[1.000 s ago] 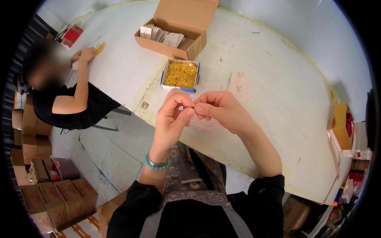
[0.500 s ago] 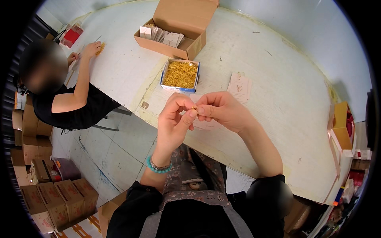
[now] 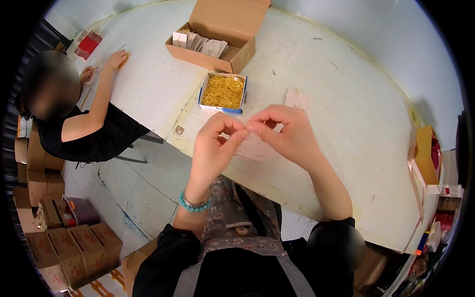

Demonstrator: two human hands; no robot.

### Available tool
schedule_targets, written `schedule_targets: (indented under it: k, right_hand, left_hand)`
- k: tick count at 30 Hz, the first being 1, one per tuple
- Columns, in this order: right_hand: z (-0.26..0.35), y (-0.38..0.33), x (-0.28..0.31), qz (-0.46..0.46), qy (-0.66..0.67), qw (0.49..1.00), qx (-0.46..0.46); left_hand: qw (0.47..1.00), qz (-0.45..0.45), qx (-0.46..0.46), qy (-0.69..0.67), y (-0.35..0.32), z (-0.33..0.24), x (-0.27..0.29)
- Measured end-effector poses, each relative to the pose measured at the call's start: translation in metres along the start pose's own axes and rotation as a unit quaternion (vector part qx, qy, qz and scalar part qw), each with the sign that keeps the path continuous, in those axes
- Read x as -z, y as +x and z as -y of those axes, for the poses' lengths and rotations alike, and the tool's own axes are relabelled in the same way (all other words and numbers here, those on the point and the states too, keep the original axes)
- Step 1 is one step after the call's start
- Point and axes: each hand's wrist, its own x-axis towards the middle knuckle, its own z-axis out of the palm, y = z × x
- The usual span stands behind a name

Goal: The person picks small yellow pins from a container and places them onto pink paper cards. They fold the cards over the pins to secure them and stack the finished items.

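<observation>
My left hand (image 3: pixel 210 148) and my right hand (image 3: pixel 292 136) meet over the table's near edge, thumbs and forefingers pinched tip to tip. Whatever is between the fingertips is too small and covered to make out. Pale cards (image 3: pixel 255 150) lie on the table beneath my hands, partly hidden by them. Just beyond the left hand stands a small blue and white box (image 3: pixel 217 108) full of thin gold-coloured wire pieces (image 3: pixel 225 90). A stack of pale cards (image 3: pixel 298 99) lies past my right hand, which covers its near part.
An open cardboard box (image 3: pixel 198 58) with rows of cards stands at the back of the white table (image 3: pixel 356 143). At the left, a co-worker (image 3: pixel 81 126) handles gold-coloured pieces. A yellow box (image 3: pixel 424 153) sits at the right edge. Cartons (image 3: pixel 86 247) stand on the floor.
My right hand has risen slightly and arched, and the pinched fingertips have shifted up and to the right. The small gold-coloured piece seen between them before no longer shows.
</observation>
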Motion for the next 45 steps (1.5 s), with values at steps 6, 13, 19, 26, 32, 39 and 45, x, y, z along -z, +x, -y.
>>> schedule_targets:
  k: [6,13,19,26,32,39,45]
  right_hand:
    - [-0.013,0.01,0.013,-0.044,0.064,0.982,-0.169]
    - [-0.027,0.013,0.01,-0.014,0.042,0.983,-0.18]
    - [-0.033,0.012,0.004,0.029,0.003,0.98,-0.194]
    - [-0.031,0.013,0.003,0.048,0.03,0.977,-0.206]
    - [-0.027,0.011,0.005,0.039,0.029,0.978,-0.204]
    - [-0.019,0.01,0.008,0.024,0.004,0.981,-0.192]
    - [-0.02,0.006,0.004,0.003,0.017,0.985,-0.169]
  left_hand:
    - [0.946,-0.043,0.044,0.318,0.006,0.026,0.003]
    - [0.989,0.022,0.118,0.085,0.015,0.038,0.014]
    - [0.95,0.006,0.076,0.302,0.009,0.014,0.015]
    - [0.953,-0.087,-0.026,0.288,-0.007,-0.011,0.001]
    - [0.942,-0.083,-0.124,0.3,-0.008,-0.01,0.0]
    - [0.954,-0.083,-0.133,0.255,-0.008,-0.011,-0.001]
    - [0.974,-0.089,-0.069,0.195,-0.012,-0.01,-0.005]
